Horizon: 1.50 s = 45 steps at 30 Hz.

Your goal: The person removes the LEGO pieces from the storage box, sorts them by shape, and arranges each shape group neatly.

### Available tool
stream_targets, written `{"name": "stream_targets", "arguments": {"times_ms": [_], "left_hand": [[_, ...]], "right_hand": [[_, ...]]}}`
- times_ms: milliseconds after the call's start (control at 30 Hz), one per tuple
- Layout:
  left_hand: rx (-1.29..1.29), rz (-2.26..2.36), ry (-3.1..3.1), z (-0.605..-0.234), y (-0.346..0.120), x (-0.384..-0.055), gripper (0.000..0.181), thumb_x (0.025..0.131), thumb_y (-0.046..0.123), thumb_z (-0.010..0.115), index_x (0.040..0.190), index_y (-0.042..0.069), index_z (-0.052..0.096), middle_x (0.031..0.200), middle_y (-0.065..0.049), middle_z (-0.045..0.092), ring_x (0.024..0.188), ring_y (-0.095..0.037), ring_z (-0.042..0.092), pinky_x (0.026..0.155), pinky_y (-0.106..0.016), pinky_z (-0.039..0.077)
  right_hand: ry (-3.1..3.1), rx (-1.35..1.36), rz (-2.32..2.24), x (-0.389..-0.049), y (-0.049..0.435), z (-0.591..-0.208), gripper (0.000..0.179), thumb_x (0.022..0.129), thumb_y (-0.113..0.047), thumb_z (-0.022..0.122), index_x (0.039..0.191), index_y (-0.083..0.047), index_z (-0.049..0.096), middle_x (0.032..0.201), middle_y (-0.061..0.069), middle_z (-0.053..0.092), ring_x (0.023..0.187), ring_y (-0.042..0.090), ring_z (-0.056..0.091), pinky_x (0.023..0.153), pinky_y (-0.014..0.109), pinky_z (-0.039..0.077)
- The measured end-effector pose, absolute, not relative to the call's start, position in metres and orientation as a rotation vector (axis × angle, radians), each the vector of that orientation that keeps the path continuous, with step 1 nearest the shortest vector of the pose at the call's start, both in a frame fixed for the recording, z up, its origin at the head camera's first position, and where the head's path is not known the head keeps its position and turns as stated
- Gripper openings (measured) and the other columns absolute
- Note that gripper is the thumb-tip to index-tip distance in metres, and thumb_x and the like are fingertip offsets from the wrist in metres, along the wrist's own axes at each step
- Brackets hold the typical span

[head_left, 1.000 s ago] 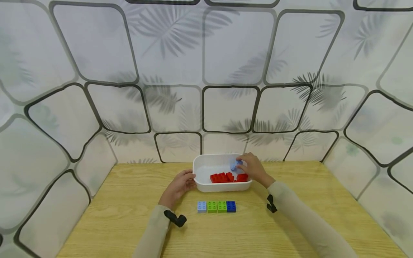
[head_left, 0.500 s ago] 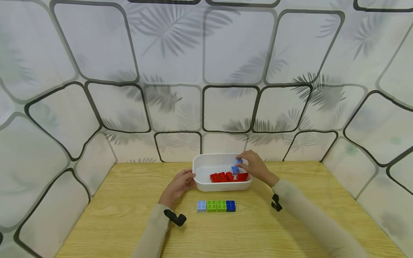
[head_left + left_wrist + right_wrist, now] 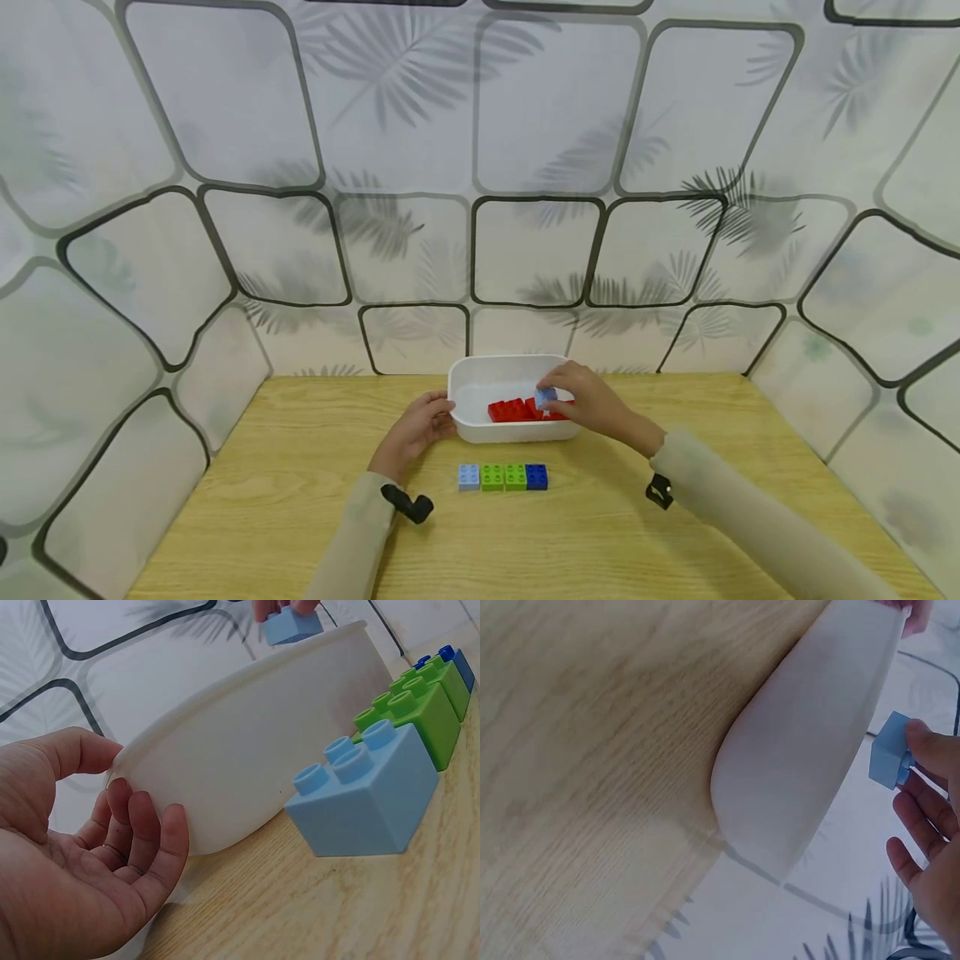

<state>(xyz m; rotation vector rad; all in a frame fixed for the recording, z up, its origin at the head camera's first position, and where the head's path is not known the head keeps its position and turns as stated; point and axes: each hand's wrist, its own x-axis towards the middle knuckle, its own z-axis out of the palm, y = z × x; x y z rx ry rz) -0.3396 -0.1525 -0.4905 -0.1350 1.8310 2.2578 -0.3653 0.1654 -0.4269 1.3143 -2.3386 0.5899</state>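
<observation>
Grip of the left hand (image 3: 412,429) holds the white tray (image 3: 495,432) by its left rim; a brick row (image 3: 493,477) lies nearer. Red bricks (image 3: 508,411) sit inside the tray; over its right part, the light-blue brick (image 3: 545,400), likely light, stiff, best held by opposite sides, is pinched in the right hand (image 3: 596,402).

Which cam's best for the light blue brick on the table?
Left wrist: the light blue brick is large and unobstructed in front of the white tray, studs and two side faces visible. Head shows it small, leftmost in the row of four bricks. Right wrist misses it.
</observation>
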Motion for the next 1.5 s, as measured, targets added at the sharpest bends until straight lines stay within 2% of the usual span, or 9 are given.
{"name": "stream_targets", "arguments": {"times_ms": [400, 733, 1100, 1367, 1500], "left_hand": [[-0.132, 2.255, 1.817, -0.492, -0.153, -0.341, 0.045, 0.102, 0.012, 0.056, 0.142, -0.005, 0.043, 0.11, -0.007, 0.062, 0.085, -0.009, 0.061, 0.076, -0.024, 0.056], [-0.122, 2.255, 1.805, -0.493, -0.154, -0.342, 0.045, 0.103, 0.012, 0.055, 0.143, -0.004, 0.042, 0.107, -0.004, 0.061, 0.084, -0.009, 0.061, 0.076, -0.025, 0.057], [-0.155, 2.264, 1.816, -0.491, -0.153, -0.34, 0.04, 0.102, 0.011, 0.056, 0.138, -0.003, 0.045, 0.101, -0.001, 0.061, 0.083, -0.009, 0.061, 0.075, -0.024, 0.056], [-0.14, 2.251, 1.821, -0.492, -0.153, -0.34, 0.043, 0.102, 0.012, 0.056, 0.14, -0.003, 0.044, 0.109, -0.005, 0.061, 0.085, -0.01, 0.061, 0.077, -0.025, 0.056], [-0.141, 2.258, 1.815, -0.491, -0.153, -0.341, 0.043, 0.102, 0.012, 0.058, 0.139, -0.003, 0.045, 0.107, -0.004, 0.062, 0.085, -0.009, 0.062, 0.077, -0.025, 0.057]], "right_hand": [[-2.298, 1.456, 0.519, -0.334, 0.169, -0.427, 0.028, 0.077, -0.013, 0.088, 0.103, -0.008, 0.077, 0.102, 0.004, 0.074, 0.095, 0.02, 0.064, 0.082, 0.038, 0.056], [-2.367, 1.518, 0.492, -0.317, 0.18, -0.439, 0.028, 0.077, -0.016, 0.088, 0.102, -0.009, 0.077, 0.099, 0.001, 0.071, 0.092, 0.015, 0.062, 0.081, 0.034, 0.057], [-2.506, 1.524, 0.437, -0.31, 0.184, -0.453, 0.027, 0.083, -0.023, 0.085, 0.106, -0.01, 0.076, 0.105, -0.001, 0.072, 0.097, 0.014, 0.064, 0.086, 0.036, 0.057], [-2.501, 1.549, 0.415, -0.311, 0.183, -0.458, 0.027, 0.082, -0.027, 0.085, 0.103, -0.012, 0.077, 0.102, -0.002, 0.071, 0.095, 0.011, 0.063, 0.085, 0.033, 0.056], [-2.49, 1.561, 0.413, -0.312, 0.182, -0.459, 0.026, 0.082, -0.027, 0.085, 0.102, -0.013, 0.077, 0.1, -0.003, 0.071, 0.094, 0.01, 0.063, 0.084, 0.032, 0.056]]}}
